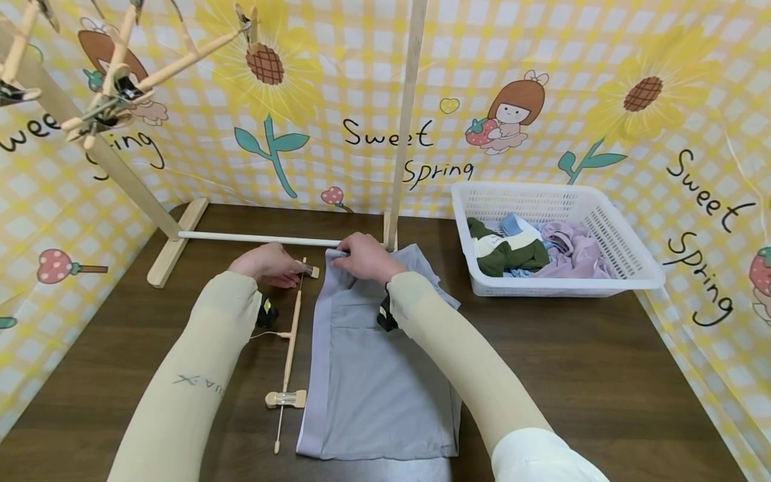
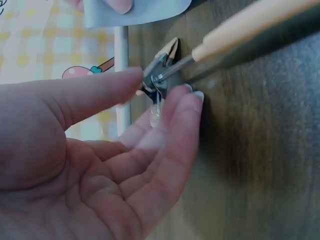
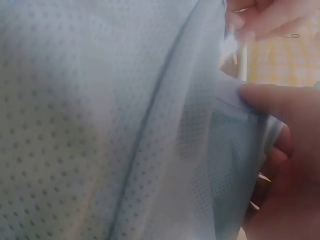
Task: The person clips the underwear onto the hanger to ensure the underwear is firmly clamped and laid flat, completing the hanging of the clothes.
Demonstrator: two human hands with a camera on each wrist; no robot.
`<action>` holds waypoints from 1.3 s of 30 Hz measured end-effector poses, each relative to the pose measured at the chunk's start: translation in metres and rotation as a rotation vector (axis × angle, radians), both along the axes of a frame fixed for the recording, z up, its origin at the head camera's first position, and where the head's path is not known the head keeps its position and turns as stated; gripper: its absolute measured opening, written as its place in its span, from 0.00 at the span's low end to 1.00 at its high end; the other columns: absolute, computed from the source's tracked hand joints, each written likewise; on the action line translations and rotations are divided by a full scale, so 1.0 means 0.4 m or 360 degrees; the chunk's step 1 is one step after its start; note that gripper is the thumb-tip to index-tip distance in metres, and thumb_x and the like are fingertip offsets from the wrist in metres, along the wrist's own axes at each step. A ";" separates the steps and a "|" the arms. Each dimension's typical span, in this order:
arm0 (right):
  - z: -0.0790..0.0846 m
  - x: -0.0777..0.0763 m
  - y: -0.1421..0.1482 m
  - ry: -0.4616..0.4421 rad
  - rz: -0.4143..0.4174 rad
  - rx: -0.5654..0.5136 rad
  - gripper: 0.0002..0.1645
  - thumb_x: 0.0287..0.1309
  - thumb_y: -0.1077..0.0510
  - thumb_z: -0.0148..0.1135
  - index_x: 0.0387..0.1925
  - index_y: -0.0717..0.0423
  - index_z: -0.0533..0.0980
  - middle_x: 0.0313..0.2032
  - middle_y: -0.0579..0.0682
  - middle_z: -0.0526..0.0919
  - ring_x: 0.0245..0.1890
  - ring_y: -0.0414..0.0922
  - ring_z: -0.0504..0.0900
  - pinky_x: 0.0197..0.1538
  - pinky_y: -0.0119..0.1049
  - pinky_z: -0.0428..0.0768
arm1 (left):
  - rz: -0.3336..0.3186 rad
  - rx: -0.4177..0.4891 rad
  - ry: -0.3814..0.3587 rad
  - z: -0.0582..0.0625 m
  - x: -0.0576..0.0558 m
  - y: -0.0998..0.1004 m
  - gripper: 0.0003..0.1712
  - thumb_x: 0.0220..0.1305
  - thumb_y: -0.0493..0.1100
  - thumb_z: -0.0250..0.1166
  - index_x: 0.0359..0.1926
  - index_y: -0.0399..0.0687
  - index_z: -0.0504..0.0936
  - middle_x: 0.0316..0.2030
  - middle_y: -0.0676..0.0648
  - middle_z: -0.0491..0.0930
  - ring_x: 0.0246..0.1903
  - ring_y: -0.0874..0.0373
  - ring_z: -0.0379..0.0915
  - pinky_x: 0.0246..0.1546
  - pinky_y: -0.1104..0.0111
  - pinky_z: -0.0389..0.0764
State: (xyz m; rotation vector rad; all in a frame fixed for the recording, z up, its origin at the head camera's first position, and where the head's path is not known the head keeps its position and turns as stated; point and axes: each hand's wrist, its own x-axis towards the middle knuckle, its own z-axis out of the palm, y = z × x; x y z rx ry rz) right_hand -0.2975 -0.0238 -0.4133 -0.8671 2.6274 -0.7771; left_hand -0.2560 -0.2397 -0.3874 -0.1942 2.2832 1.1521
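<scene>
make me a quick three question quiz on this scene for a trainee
1. True or false: in the head view, the grey garment lies left of the wooden rod.
2. What does the right hand grip? (a) the white basket (b) the garment's lavender band (c) the wooden upright
3. Fill the gap: the left hand holds a ____ at the rod's far end.

Key: 1. False, it lies to the right. 2. b. 3. clip.

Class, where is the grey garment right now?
In the head view, the grey garment lies centrally, between the clip hanger at left and the white basket at right.
</scene>
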 end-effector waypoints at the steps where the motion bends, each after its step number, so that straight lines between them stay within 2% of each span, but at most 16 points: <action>1: -0.001 0.000 0.001 0.0001 0.0005 -0.0020 0.11 0.69 0.51 0.66 0.40 0.54 0.85 0.27 0.45 0.81 0.22 0.41 0.73 0.28 0.31 0.69 | 0.0010 0.0012 -0.0017 0.002 0.000 -0.001 0.22 0.75 0.39 0.59 0.54 0.17 0.73 0.32 0.41 0.83 0.26 0.60 0.82 0.37 0.67 0.85; 5: 0.000 -0.002 0.006 -0.0013 0.0030 -0.0100 0.10 0.69 0.54 0.67 0.39 0.56 0.86 0.24 0.44 0.78 0.20 0.40 0.69 0.27 0.31 0.66 | 0.0010 0.0027 -0.0062 0.010 0.001 -0.007 0.28 0.78 0.40 0.54 0.61 0.14 0.60 0.30 0.42 0.82 0.25 0.61 0.82 0.37 0.67 0.85; 8: 0.002 -0.001 0.010 -0.0050 0.0027 -0.0153 0.10 0.69 0.55 0.65 0.40 0.58 0.86 0.23 0.46 0.77 0.19 0.40 0.66 0.27 0.31 0.63 | -0.0017 -0.0035 -0.0068 0.014 0.001 -0.011 0.26 0.78 0.41 0.52 0.58 0.16 0.62 0.29 0.41 0.81 0.25 0.60 0.82 0.37 0.67 0.85; 12: 0.003 0.001 0.012 -0.0093 -0.0003 -0.0209 0.10 0.71 0.55 0.64 0.43 0.56 0.86 0.27 0.48 0.81 0.21 0.41 0.67 0.28 0.31 0.64 | -0.0018 -0.0073 -0.0085 0.015 0.002 -0.016 0.22 0.77 0.42 0.56 0.52 0.21 0.67 0.29 0.42 0.82 0.25 0.60 0.82 0.37 0.66 0.85; 15: 0.001 0.002 0.010 -0.0101 -0.0017 -0.0221 0.10 0.71 0.55 0.63 0.45 0.54 0.86 0.31 0.47 0.83 0.22 0.41 0.68 0.29 0.31 0.65 | 0.0029 0.0037 -0.0120 0.011 0.000 -0.023 0.24 0.75 0.43 0.60 0.53 0.21 0.68 0.29 0.43 0.84 0.25 0.61 0.83 0.37 0.67 0.85; 20: -0.005 0.001 0.008 -0.0110 -0.0024 -0.0209 0.10 0.71 0.53 0.64 0.44 0.53 0.85 0.31 0.46 0.83 0.23 0.41 0.69 0.29 0.32 0.65 | 0.0235 0.0407 -0.0169 -0.003 -0.006 -0.043 0.19 0.72 0.42 0.66 0.48 0.25 0.79 0.31 0.45 0.86 0.30 0.61 0.85 0.42 0.69 0.83; 23: -0.005 0.000 0.011 -0.0142 -0.0017 -0.0223 0.10 0.72 0.53 0.63 0.45 0.54 0.85 0.30 0.47 0.82 0.22 0.41 0.67 0.29 0.32 0.65 | 0.0351 0.0585 -0.0150 -0.009 -0.006 -0.056 0.16 0.69 0.39 0.69 0.48 0.27 0.81 0.33 0.44 0.87 0.35 0.59 0.86 0.47 0.67 0.82; 25: -0.005 0.000 0.015 -0.0156 -0.0009 -0.0247 0.11 0.72 0.54 0.62 0.45 0.55 0.85 0.29 0.47 0.80 0.21 0.41 0.66 0.29 0.32 0.64 | 0.0377 0.0642 -0.0117 -0.010 -0.004 -0.062 0.18 0.68 0.38 0.69 0.51 0.26 0.80 0.34 0.44 0.87 0.37 0.57 0.86 0.49 0.66 0.81; 28: -0.006 -0.005 0.018 -0.0173 -0.0005 -0.0281 0.11 0.73 0.55 0.60 0.45 0.57 0.84 0.27 0.48 0.77 0.21 0.42 0.64 0.29 0.33 0.63 | 0.0369 0.0679 -0.0061 -0.015 -0.003 -0.068 0.16 0.68 0.37 0.69 0.51 0.27 0.81 0.35 0.45 0.87 0.38 0.57 0.86 0.50 0.66 0.81; 33: -0.008 -0.014 0.016 -0.0187 -0.0035 -0.0321 0.11 0.75 0.54 0.58 0.43 0.57 0.83 0.24 0.48 0.72 0.20 0.42 0.62 0.29 0.33 0.62 | 0.0370 0.0720 0.0015 -0.019 -0.002 -0.069 0.08 0.70 0.35 0.67 0.45 0.32 0.84 0.34 0.46 0.88 0.36 0.58 0.86 0.49 0.66 0.81; 39: -0.009 -0.019 0.011 -0.0235 -0.0055 -0.0348 0.12 0.75 0.54 0.58 0.43 0.58 0.81 0.22 0.46 0.67 0.19 0.42 0.60 0.28 0.33 0.61 | 0.0319 0.0687 0.0083 -0.014 -0.003 -0.062 0.20 0.71 0.36 0.65 0.57 0.25 0.77 0.36 0.47 0.87 0.38 0.59 0.85 0.52 0.65 0.80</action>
